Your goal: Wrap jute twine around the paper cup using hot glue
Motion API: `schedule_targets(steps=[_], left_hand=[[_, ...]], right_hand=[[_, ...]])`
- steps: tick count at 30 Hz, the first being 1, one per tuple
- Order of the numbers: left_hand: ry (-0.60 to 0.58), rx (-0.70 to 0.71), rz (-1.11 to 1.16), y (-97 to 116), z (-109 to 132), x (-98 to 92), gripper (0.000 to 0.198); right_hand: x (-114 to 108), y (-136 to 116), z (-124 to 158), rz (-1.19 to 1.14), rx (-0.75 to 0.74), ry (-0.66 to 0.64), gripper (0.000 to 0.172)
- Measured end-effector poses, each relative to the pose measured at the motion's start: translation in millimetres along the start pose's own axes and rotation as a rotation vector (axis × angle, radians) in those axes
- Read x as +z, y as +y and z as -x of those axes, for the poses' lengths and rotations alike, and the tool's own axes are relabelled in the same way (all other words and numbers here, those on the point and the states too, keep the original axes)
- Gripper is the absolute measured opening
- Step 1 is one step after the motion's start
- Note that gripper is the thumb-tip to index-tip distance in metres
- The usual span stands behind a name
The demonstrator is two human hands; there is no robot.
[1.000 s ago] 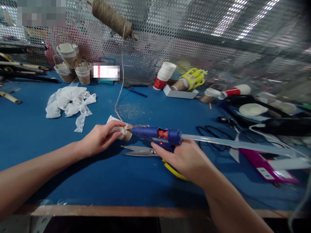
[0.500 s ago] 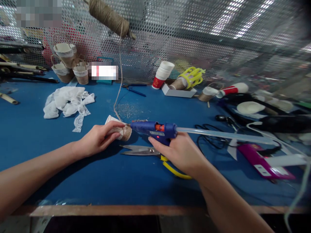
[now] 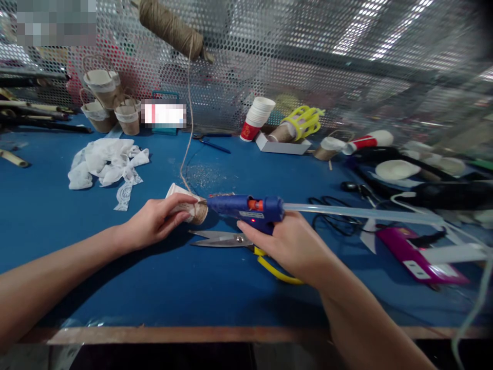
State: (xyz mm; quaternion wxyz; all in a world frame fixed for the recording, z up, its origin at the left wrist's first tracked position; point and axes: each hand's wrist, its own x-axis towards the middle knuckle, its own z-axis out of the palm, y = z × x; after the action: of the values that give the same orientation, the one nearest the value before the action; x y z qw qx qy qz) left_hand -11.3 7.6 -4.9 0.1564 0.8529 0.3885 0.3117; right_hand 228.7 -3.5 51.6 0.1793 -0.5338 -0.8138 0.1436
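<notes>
My left hand [image 3: 159, 218] is closed around a small white paper cup [image 3: 174, 191] lying on its side, its base end wrapped in brown twine. From that cup the twine [image 3: 187, 146] runs up to a spool [image 3: 170, 28] hung on the mesh. My right hand [image 3: 290, 241] grips a blue hot glue gun [image 3: 239, 207], a red light lit on it and a long clear glue stick [image 3: 358, 211] out of its back. The nozzle is at the twine-wrapped part; whether it touches I cannot tell. Scissors with yellow handles [image 3: 275, 270] lie below the gun, partly hidden by my right hand.
White lace [image 3: 102, 159] lies in a heap at left, with twine-covered cups [image 3: 128, 117] behind it. Stacked paper cups [image 3: 257, 118] and a white box [image 3: 283, 145] stand at the back. A purple power strip [image 3: 419, 257] and cables are at right.
The glue gun has shifted very slightly right and down at its rear, its nozzle staying by the twine on the cup. My left hand keeps its hold on the cup.
</notes>
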Motion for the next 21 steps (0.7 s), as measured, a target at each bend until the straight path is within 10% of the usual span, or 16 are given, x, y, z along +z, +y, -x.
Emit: schedule_targets(steps=[21], left_hand=[[-0.016, -0.093, 0.066, 1.8, -1.1, -1.0, 0.028]], right_hand=[[0.6, -1.0, 0.1, -0.037, -0.024, -0.001, 0.032]])
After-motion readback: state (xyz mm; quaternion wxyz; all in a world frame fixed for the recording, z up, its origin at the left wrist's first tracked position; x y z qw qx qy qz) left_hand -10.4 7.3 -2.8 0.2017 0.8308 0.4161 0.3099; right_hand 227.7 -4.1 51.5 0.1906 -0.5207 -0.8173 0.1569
